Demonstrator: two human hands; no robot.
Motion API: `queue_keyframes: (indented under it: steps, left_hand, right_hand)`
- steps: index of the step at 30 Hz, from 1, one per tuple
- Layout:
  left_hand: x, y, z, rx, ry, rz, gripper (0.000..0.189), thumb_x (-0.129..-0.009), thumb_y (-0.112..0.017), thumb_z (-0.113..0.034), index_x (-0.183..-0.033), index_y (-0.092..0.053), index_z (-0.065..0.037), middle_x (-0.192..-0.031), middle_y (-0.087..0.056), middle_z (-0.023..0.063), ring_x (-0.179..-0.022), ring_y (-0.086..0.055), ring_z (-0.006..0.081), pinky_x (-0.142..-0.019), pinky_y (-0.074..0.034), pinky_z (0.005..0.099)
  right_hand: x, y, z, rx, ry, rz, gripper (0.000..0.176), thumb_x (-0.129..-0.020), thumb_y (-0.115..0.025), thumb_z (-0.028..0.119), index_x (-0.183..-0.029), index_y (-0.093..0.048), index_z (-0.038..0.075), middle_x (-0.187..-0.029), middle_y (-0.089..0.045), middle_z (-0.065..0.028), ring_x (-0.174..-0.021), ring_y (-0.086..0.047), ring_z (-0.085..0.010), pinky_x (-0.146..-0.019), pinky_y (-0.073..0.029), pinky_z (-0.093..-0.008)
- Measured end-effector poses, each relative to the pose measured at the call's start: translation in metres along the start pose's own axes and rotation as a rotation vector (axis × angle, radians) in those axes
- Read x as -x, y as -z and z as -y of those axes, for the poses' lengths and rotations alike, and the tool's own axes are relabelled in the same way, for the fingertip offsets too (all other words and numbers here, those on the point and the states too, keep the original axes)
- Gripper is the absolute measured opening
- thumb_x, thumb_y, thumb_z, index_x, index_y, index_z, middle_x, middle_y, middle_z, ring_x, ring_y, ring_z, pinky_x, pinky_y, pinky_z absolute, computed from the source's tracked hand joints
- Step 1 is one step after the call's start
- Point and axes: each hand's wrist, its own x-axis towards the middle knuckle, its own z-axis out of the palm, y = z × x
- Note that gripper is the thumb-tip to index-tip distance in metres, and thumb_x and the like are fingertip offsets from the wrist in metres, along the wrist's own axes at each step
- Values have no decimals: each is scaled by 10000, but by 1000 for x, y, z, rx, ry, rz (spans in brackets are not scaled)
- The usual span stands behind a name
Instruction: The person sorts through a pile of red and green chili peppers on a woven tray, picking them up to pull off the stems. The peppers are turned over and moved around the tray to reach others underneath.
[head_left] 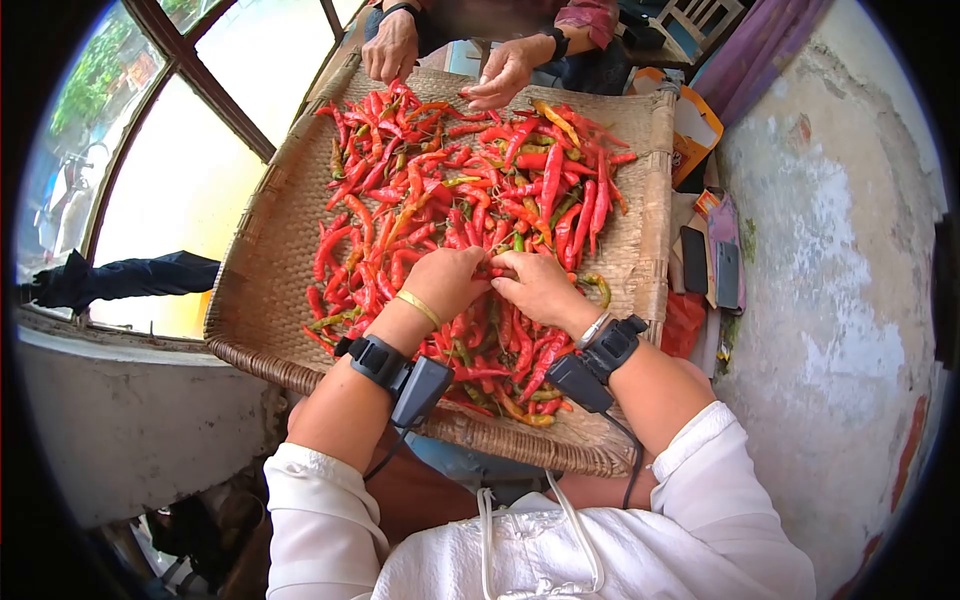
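Red chili peppers (400, 220), some orange or green, lie heaped in a woven tray (265, 270). Over the middle of the heap, my left hand (447, 282) and my right hand (540, 290) meet fingertip to fingertip. Both are closed in a pinch around a red chili pepper (490, 270), mostly covered by the fingers. More peppers lie under and around both hands.
Across the tray, another person's two hands (393, 48) (508, 72) are at its far edge. Two phones (693, 260) (727, 275) lie to the right. A window is at the left, a wall (830, 280) at the right, and a dark cloth bundle (150, 275) by the sill.
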Motion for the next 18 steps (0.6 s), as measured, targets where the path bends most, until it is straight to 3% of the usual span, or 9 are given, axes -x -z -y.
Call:
queue_keyframes:
  steps: [2, 4, 6, 7, 9, 11, 13, 18]
  left_hand:
    - [0, 1, -1, 27, 5, -19, 310, -715, -636, -198, -957, -544, -27, -735, -592, 179, -686, -588, 320, -607, -464, 403]
    - [6, 8, -7, 57, 16, -32, 304, -707, -651, -190, -942, -553, -25, -715, -584, 175, -652, -595, 291, -591, -470, 375]
    - [7, 18, -11, 182, 101, -57, 282, -740, -661, -179, -942, -554, -14, -646, -576, 99, -577, -578, 170, -541, -460, 277]
    - [6, 17, -9, 182, 101, -55, 282, -740, -661, -179, -942, -554, -14, -646, -576, 99, -577, -578, 170, -541, -460, 277]
    - [5, 14, -6, 714, 114, -256, 245, -792, -640, -185, -924, -559, 4, -608, -547, 11, -549, -518, 74, -497, -424, 211]
    - [8, 20, -14, 706, 95, -275, 199, -830, -603, -204, -861, -562, -11, -605, -531, -30, -528, -489, 44, -458, -389, 183]
    - [12, 36, -26, 1199, 189, -208, 163, -830, -600, -209, -822, -559, -51, -594, -527, -23, -494, -457, 28, -435, -358, 166]
    - [11, 37, -16, 1433, 201, -31, 138, -848, -568, -200, -790, -555, -76, -580, -530, -8, -472, -459, 47, -421, -351, 170]
  right_hand:
    - [-4, 5, 6, -164, -198, 120, 275, -766, -584, 179, -974, -562, 0, -731, -615, -118, -691, -607, -247, -644, -473, -346]
    - [0, 12, 22, -311, -264, 129, 263, -772, -590, 176, -968, -563, 2, -713, -615, -99, -648, -605, -207, -606, -473, -323]
    - [1, 18, 28, -454, -323, 132, 250, -779, -596, 173, -962, -564, 4, -695, -615, -81, -606, -604, -167, -568, -473, -301]
    - [1, 19, 29, -491, -327, 127, 240, -783, -600, 164, -959, -562, 6, -690, -614, -68, -584, -591, -132, -541, -464, -281]
    - [0, 20, 29, -530, -332, 123, 230, -786, -605, 155, -956, -559, 7, -685, -613, -55, -562, -578, -97, -514, -456, -261]
    - [-1, 21, 28, -642, -341, 152, 254, -780, -611, 151, -986, -551, 15, -724, -611, -65, -609, -576, -103, -547, -459, -267]
    - [0, 14, 23, -623, -271, 89, 274, -777, -617, 162, -1000, -548, 17, -756, -609, -67, -643, -575, -109, -572, -458, -266]
    - [-6, 19, 27, -481, -9, 37, 305, -775, -622, 180, -1036, -544, 43, -832, -598, -72, -735, -576, -141, -648, -454, -278]
